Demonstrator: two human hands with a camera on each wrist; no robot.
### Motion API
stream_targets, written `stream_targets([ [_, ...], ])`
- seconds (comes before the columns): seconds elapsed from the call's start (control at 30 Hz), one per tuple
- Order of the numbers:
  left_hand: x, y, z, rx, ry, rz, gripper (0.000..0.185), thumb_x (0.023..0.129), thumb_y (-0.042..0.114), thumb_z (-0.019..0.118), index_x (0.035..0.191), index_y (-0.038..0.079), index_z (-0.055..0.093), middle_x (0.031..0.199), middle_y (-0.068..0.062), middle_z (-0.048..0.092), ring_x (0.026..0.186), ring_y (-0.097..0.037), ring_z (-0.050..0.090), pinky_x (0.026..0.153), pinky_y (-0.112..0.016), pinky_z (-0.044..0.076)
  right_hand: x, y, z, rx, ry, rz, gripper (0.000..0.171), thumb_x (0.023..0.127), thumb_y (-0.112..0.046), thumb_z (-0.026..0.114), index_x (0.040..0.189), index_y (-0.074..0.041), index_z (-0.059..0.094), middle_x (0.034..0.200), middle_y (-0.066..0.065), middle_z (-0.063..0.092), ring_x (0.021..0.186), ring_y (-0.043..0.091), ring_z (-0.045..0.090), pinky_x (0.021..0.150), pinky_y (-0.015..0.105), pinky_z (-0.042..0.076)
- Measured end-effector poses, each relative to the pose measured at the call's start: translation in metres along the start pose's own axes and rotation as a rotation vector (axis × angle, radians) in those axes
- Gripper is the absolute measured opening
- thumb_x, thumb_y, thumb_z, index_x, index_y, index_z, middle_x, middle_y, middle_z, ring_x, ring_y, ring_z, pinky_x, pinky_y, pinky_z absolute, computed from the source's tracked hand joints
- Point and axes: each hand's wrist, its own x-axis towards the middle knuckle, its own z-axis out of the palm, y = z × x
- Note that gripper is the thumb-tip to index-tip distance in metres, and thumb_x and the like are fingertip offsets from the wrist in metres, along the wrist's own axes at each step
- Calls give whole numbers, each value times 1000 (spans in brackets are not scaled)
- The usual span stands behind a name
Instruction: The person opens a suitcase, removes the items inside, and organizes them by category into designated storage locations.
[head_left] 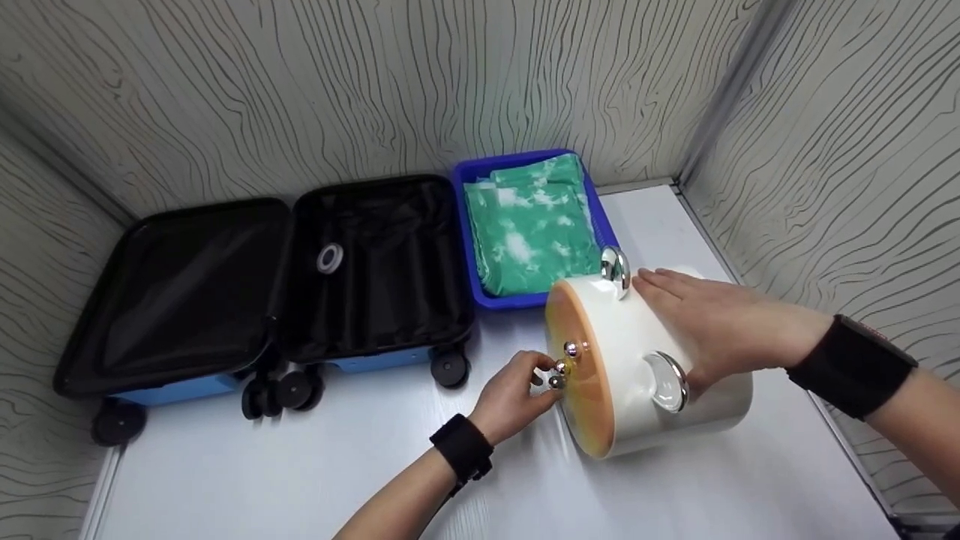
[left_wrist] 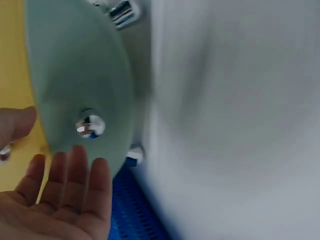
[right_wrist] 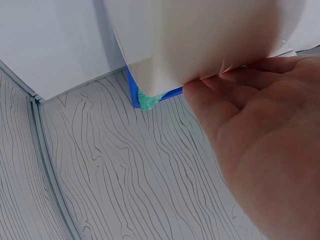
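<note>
A white case (head_left: 637,322) with an orange-rimmed, tinted front and chrome handles lies on the table. Three round chrome knobs (head_left: 571,349) show on its front. My left hand (head_left: 517,394) is at the lower knobs, thumb and fingers spread apart around them. In the left wrist view, the front has a yellow part and a grey-green panel (left_wrist: 75,65), and the fingertips (left_wrist: 77,155) lie over it below a chrome knob (left_wrist: 90,125). My right hand (head_left: 712,322) rests on the case's white outer wall with fingers extended.
Behind the case, a blue basket (head_left: 510,302) holds folded green-and-white cloth (head_left: 525,225). An open suitcase (head_left: 375,262) with black lining and wheels lies at left, a small white ring-shaped item (head_left: 330,259) inside it. Wood-grain-patterned walls (head_left: 375,90) enclose the white table (head_left: 300,480).
</note>
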Motion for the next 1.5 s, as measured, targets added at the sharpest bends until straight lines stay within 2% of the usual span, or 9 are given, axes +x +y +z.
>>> stream_targets([
  [0.1,1,-6,5,22,-10,-31,28,90,21,78,114,13,66,113,-1,65,94,-21,68,76,-24,51,0,0,0,-2,7,-2,147,52,-71,90,158,8,25,161,27,31,146,46,32,114,58,33],
  [0.27,4,-11,12,45,-2,-49,21,89,19,77,107,15,68,105,2,67,89,-17,67,73,-22,50,-1,1,0,14,7,1,148,51,-71,90,158,8,24,161,26,30,147,46,31,115,59,32],
  [0.5,8,-15,18,67,34,-34,15,90,17,76,103,16,68,100,3,68,86,-15,67,72,-22,50,-2,0,-1,14,5,-9,147,53,-71,90,158,8,24,161,28,30,146,47,31,115,59,32],
  [0.73,9,-18,19,102,54,-8,13,91,20,77,100,18,68,96,4,69,80,-5,63,69,-21,50,-2,0,-2,15,-4,-4,147,53,-70,90,158,7,23,162,27,29,147,46,30,115,58,32],
  [1.07,6,-17,17,141,34,6,13,92,20,76,101,16,69,96,2,68,77,-3,59,67,-21,48,-2,0,-1,23,-7,14,146,52,-65,93,159,6,23,163,25,27,149,44,28,115,58,31],
  [1.2,5,-18,15,169,39,41,12,92,17,76,101,15,68,96,2,68,78,-5,59,68,-22,48,-2,0,-1,23,9,0,147,51,-65,93,158,7,24,162,27,29,147,46,30,114,60,32],
  [1.37,-1,-23,7,208,52,75,13,92,15,75,102,14,67,97,1,68,80,-8,60,70,-23,49,-2,1,0,13,19,-13,145,52,-64,93,158,9,24,161,28,30,146,47,31,115,59,32],
  [1.5,-8,-29,-2,198,57,54,13,91,15,75,101,16,67,97,4,68,81,-6,61,72,-23,50,-2,1,0,14,6,-5,146,52,-64,93,158,8,23,162,28,28,147,46,30,116,58,31],
])
